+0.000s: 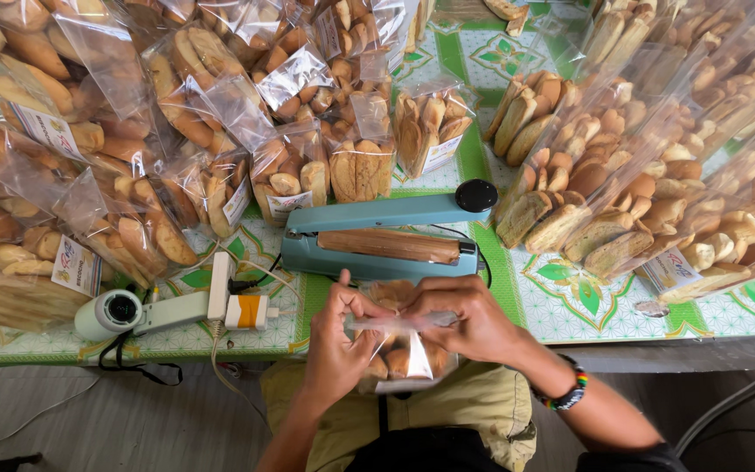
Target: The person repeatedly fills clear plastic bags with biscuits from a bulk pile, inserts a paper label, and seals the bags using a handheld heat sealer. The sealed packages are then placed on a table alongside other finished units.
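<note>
A small clear plastic bag of toasted bread slices (pixel 402 358) hangs over my lap, just below the table edge. My left hand (pixel 335 343) pinches the bag's flattened top at its left end. My right hand (pixel 472 319) grips the same top strip from the right. Both hands sit right in front of a teal heat sealer (pixel 377 238), whose arm with a black knob (pixel 475 195) is raised over a brown sealing strip.
Many filled clear bags of bread slices crowd the table at left (pixel 89 157), behind (pixel 360 166) and at right (pixel 622 175). A white power strip with an orange plug (pixel 220 301) and a white round device (pixel 111 315) lie at the front left. The patterned green tablecloth (pixel 570 306) covers the table.
</note>
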